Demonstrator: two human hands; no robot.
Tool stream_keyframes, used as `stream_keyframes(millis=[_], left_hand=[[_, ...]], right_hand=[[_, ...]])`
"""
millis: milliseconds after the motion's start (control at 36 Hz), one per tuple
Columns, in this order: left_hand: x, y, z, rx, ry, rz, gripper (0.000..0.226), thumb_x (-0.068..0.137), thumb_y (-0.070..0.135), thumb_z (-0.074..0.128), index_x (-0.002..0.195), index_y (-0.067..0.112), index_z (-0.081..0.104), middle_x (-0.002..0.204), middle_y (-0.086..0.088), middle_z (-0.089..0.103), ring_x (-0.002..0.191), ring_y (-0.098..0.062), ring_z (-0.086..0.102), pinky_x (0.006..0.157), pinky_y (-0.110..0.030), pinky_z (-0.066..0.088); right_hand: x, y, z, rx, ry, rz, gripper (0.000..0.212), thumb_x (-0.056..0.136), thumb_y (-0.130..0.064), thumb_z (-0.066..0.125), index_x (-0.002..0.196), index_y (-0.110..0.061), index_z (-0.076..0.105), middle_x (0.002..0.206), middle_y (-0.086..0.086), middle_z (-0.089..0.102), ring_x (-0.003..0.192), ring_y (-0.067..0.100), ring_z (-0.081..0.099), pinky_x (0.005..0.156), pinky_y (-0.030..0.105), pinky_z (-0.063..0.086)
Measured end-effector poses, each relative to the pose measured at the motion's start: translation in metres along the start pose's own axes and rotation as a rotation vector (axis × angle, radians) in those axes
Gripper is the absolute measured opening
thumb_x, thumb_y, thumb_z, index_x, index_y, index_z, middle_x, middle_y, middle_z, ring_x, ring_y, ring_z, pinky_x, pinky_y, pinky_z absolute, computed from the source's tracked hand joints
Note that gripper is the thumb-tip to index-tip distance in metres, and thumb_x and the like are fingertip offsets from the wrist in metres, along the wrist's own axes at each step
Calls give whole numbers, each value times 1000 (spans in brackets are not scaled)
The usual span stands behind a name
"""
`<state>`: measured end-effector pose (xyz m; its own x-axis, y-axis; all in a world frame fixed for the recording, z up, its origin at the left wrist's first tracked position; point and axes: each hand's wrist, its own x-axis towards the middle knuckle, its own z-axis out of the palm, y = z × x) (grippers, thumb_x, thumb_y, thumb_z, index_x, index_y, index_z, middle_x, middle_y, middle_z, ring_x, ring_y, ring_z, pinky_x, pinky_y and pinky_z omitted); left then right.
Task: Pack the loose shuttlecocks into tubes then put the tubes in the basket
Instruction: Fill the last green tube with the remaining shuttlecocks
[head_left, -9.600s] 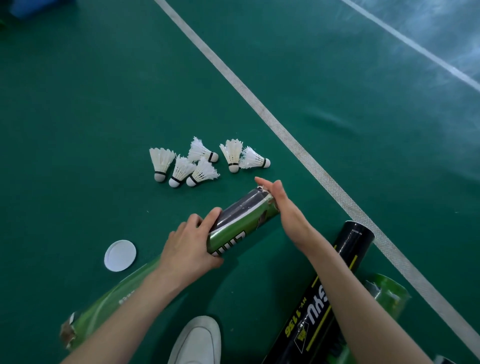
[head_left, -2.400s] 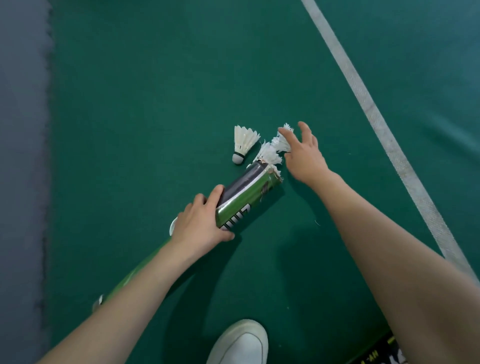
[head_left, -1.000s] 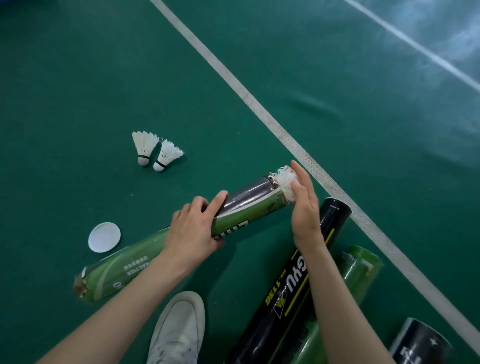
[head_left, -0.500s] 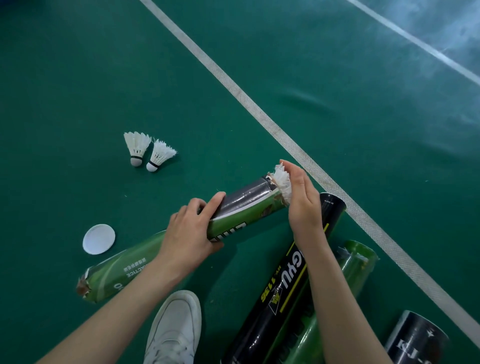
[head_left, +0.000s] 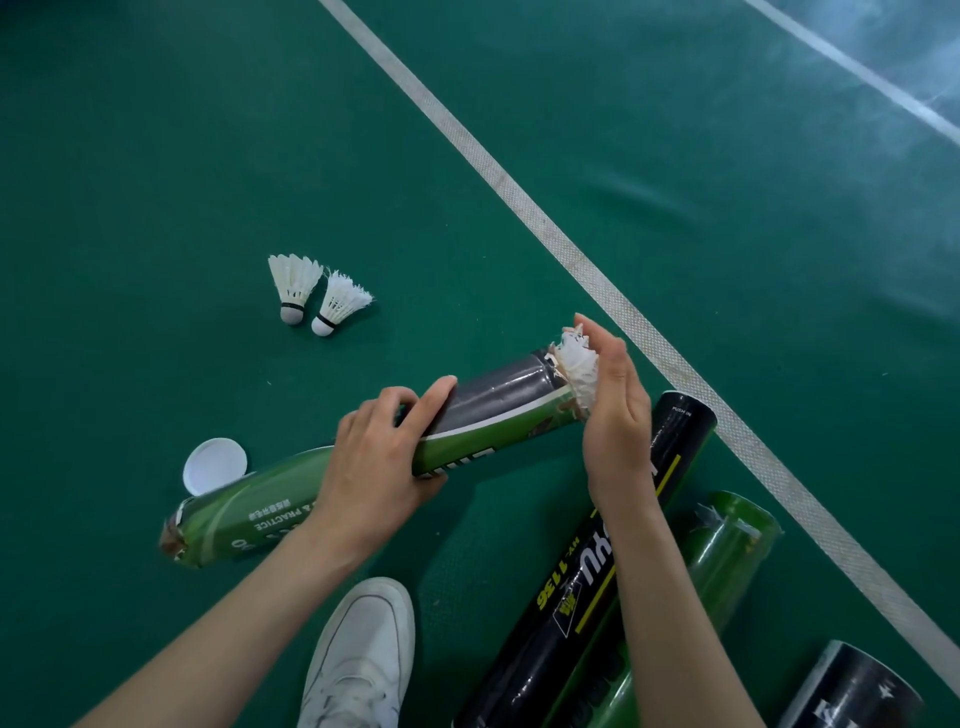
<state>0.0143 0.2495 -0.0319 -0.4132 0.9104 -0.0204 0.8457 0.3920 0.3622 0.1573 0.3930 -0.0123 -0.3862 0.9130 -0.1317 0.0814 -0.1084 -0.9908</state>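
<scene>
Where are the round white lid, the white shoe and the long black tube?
white lid (head_left: 214, 460), head view, middle of its flat face.
white shoe (head_left: 366, 644), head view, on the toe.
black tube (head_left: 558, 603), head view, on its printed label.

Moderately dim, even light is recorded. Pale bluish glare is noted on the floor (head_left: 909, 31) at upper right. A soft shadow is cast below the green tube (head_left: 498, 415). The centre is rendered sharp; the court line (head_left: 519, 208) is slightly bowed by wide-angle distortion.

Left hand (head_left: 384, 457), right hand (head_left: 613, 415) bare; white lace-up sneaker (head_left: 363, 649), rounded toe.
</scene>
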Motion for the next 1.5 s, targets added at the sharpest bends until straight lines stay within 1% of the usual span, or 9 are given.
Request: stream_keyframes(millis=[194, 417, 528, 667, 944, 1056, 1250, 1389, 1500], left_hand=[[4, -3, -9, 91, 90, 1, 95, 55, 25, 86, 138, 28, 39, 102, -6, 53, 87, -27, 54, 81, -42, 44], [2, -17, -8, 74, -78, -146, 92, 70, 36, 77, 146, 38, 26, 113, 0, 48, 101, -22, 48, 93, -37, 36], [6, -22, -10, 36, -79, -235, 93, 73, 41, 75, 147, 38, 19, 114, 1, 44, 104, -21, 46, 94, -35, 34], [8, -38, -16, 39, -95, -310, 94, 73, 41, 75, 147, 39, 17, 115, 2, 41, 108, -20, 44, 92, -35, 32], [-5, -86, -30, 112, -85, -450, 93, 71, 40, 76, 145, 39, 20, 113, 0, 42, 106, -22, 45, 90, -36, 34], [-12, -110, -34, 106, -137, -558, 94, 71, 41, 77, 144, 40, 18, 116, -1, 43, 107, -24, 46, 91, -38, 36], [-19, -141, -40, 4, -146, -739, 100, 70, 43, 78, 146, 37, 14, 118, -5, 43, 108, -27, 46, 93, -40, 38], [-25, -155, -43, 32, -183, -758, 100, 71, 41, 78, 146, 38, 13, 122, -5, 42, 109, -25, 45, 95, -39, 37], [-23, -154, -42, 74, -218, -737, 98, 71, 41, 78, 145, 38, 14, 122, -5, 42, 108, -26, 46, 93, -39, 38]], right_hand=[[-6, 9, 13, -23, -182, 111, 80, 83, -74, 18, 144, -26, 40, 138, -18, 44, 115, -28, 35, 85, -10, 24], [8, 7, 27, -52, -282, 225, 69, 91, -65, 22, 146, -25, 39, 150, -9, 40, 132, -5, 34, 89, -5, 25], [12, 13, 42, -89, -129, 21, 36, 104, -39, 31, 139, -41, 39, 147, -20, 39, 139, -3, 29, 117, 26, 24], [7, 16, 70, -207, -293, -45, 45, 101, -43, 35, 145, -40, 30, 129, -44, 33, 130, -18, 30, 109, 15, 24], [21, 6, 117, -154, -534, 165, 61, 89, -64, 25, 142, -40, 41, 143, -26, 41, 127, -15, 33, 97, -2, 24], [36, 14, 144, -222, -673, 189, 49, 97, -60, 22, 143, -49, 34, 149, -23, 34, 135, -3, 32, 110, 20, 21], [94, 27, 210, -438, -459, 94, 44, 101, -26, 44, 145, -26, 39, 146, -1, 40, 135, 14, 37, 110, 31, 32], [115, 41, 237, -636, -509, 162, 64, 98, -20, 51, 152, -24, 16, 146, 3, 42, 125, 24, 47, 93, 32, 42], [111, 52, 232, -762, -471, 134, 53, 95, -17, 54, 144, -18, 33, 125, 12, 58, 109, 31, 56, 100, 46, 42]])
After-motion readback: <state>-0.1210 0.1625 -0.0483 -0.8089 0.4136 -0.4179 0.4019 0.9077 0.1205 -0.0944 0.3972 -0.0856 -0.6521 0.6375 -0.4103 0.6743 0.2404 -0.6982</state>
